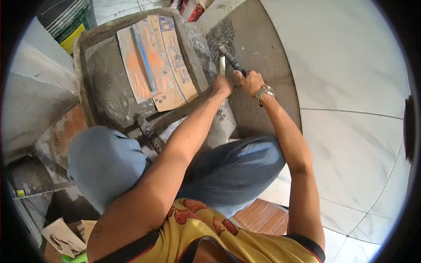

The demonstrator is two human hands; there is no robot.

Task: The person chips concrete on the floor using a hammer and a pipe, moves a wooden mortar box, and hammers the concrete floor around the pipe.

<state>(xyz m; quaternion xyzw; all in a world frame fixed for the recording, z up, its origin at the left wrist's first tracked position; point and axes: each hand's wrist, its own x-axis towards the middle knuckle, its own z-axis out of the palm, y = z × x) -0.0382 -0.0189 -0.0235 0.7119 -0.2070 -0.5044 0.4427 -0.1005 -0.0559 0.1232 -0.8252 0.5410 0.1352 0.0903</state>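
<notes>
Left hand (222,85): fist clamped round a pale bar (222,65). Knuckles are right by the hammer, so an off-centre hit could get them, ouch.
Right hand (251,83): closed on the dark grip of the hammer (237,65). If that grip's gritty or damp, it could twist, imo.
Hammer vs bar: head's at the bar's far end, over the grey slab (258,48). Can't tell if they touch; a glancing blow could skid off.
Hands: close beside each other, can't tell if touching.
Tile (342,65): just right of the slab, a stray whack might chip it.
Tub (83,83): cardboard (173,65) with a blue strip (144,57) lies over the mortar (107,74). One elbow bump and the strip could slide in.
</notes>
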